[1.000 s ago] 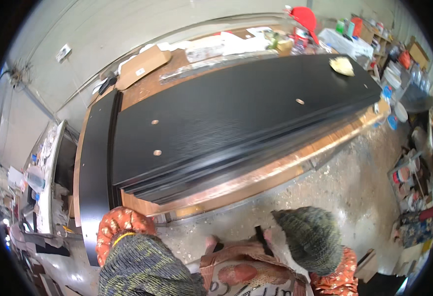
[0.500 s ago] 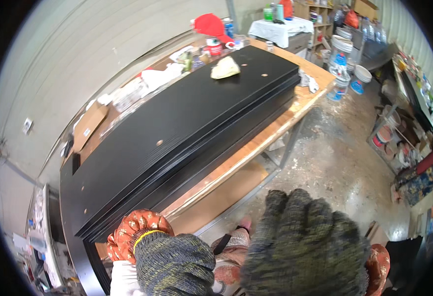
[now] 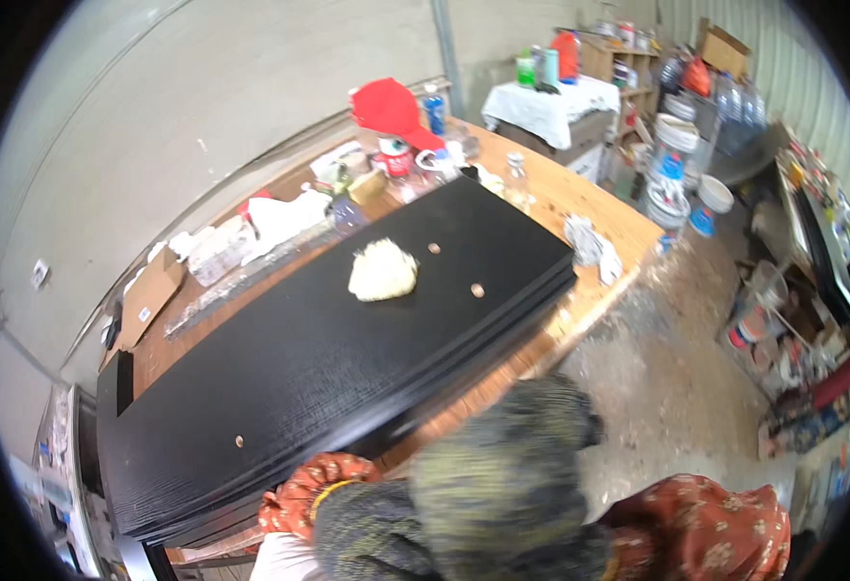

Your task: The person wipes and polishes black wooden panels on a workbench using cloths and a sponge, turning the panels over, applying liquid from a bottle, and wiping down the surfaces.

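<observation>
Both my hands wear dark grey-and-yellow knit gloves and are close together at the lower middle, in front of the bench. My left hand (image 3: 372, 531) is below a red patterned sleeve cuff; its fingers are hidden behind the other hand. My right hand (image 3: 504, 465) overlaps it, and motion blur smears its fingers. Whether either hand holds anything cannot be made out. Beyond them, a stack of black panels (image 3: 318, 339) lies across the wooden bench (image 3: 614, 218). A crumpled pale-yellow cloth (image 3: 383, 270) rests on the top panel, away from both hands.
A red cap (image 3: 386, 107) sits over cans and bottles along the bench's back edge. Cardboard (image 3: 151, 295) lies at the back left. A grey rag (image 3: 591, 249) is at the right end. Buckets (image 3: 675, 140) and a cluttered rack stand to the right.
My right hand, earlier broad and apart at the right, has moved left over my left hand. The view has shifted, and the panels and cloth appear lower and farther left.
</observation>
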Available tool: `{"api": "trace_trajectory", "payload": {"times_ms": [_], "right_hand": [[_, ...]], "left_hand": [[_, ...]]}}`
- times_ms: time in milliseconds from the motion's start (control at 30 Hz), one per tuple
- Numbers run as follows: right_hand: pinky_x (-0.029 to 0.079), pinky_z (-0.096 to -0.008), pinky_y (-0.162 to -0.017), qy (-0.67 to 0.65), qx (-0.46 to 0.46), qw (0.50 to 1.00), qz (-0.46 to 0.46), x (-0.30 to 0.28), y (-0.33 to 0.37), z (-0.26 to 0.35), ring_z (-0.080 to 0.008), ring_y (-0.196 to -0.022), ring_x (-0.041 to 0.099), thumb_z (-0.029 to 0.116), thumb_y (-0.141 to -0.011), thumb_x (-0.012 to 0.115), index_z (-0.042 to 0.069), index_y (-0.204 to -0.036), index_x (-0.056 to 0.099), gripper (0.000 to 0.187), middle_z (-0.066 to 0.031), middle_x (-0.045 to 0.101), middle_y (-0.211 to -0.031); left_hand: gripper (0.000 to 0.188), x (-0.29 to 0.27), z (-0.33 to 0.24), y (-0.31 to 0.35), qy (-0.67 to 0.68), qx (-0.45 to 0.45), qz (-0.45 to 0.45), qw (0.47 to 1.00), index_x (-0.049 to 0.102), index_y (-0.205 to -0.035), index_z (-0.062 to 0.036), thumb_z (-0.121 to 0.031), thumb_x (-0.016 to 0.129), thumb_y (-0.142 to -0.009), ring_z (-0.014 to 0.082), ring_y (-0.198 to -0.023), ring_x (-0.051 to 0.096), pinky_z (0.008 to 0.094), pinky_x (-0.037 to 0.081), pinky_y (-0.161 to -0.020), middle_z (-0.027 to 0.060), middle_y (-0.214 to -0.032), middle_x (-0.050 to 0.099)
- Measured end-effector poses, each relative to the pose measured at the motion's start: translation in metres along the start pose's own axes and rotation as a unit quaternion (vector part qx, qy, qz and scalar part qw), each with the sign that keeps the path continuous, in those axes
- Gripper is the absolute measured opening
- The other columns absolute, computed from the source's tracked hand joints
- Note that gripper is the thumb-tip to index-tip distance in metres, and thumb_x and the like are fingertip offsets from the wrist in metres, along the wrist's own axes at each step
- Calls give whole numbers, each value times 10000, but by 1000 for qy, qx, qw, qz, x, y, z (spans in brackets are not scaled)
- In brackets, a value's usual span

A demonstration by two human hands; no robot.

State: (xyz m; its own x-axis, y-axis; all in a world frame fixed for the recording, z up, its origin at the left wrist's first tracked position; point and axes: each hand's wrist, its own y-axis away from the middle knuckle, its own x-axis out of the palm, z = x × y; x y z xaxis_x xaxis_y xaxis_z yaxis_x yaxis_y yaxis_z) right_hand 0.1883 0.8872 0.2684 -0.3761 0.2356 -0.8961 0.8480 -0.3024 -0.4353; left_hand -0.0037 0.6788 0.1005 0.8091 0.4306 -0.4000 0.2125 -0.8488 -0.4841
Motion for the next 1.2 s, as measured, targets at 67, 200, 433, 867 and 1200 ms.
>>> {"api": "trace_trajectory", "payload": {"times_ms": [67, 200, 433, 867, 1200], "right_hand": [[527, -431, -716, -12, -34, 999, -3, 16, -36, -10, -296, -833, 675, 61, -736, 620, 105, -1080, 709, 358, -123, 711, -962], [528, -429, -713, -33, -107, 994, -18, 44, -119, -21, -295, -828, 677, 62, -737, 620, 106, -1078, 710, 356, -124, 711, -957], [530, -426, -706, -10, -161, 986, 38, 136, -200, -61, -293, -821, 679, 64, -739, 621, 107, -1076, 712, 352, -125, 711, -947], [557, -397, -705, -257, -97, 955, 117, 218, -170, -240, -323, -771, 696, 92, -814, 663, 83, -1037, 719, 230, -140, 709, -828], [390, -525, -1049, -143, -19, 981, 130, 465, -222, -300, -476, -1216, 483, 468, -813, 691, 63, -1419, 434, 773, -268, 415, -1442]], "left_hand": [[277, -1, 8, -17, -3, -6, -14, 1000, 664, -1037, -29, -237, 698, -858, 182, -773, 617, 320, 499, -677, 69, -940, 674], [289, -9, 3, -29, -27, -18, -62, 998, 663, -1046, -30, -245, 698, -857, 187, -780, 620, 323, 500, -681, 70, -945, 675], [309, -9, 48, -49, -67, -39, -119, 990, 661, -1064, -31, -258, 699, -857, 196, -792, 624, 329, 503, -689, 71, -955, 675], [348, 53, 74, -142, -98, -89, -195, 972, 657, -1096, -35, -283, 699, -856, 212, -815, 632, 340, 508, -704, 75, -973, 677], [377, 91, 84, -226, -140, -121, -212, 960, 654, -1121, -37, -302, 700, -856, 225, -832, 639, 348, 511, -715, 77, -986, 678]]}}
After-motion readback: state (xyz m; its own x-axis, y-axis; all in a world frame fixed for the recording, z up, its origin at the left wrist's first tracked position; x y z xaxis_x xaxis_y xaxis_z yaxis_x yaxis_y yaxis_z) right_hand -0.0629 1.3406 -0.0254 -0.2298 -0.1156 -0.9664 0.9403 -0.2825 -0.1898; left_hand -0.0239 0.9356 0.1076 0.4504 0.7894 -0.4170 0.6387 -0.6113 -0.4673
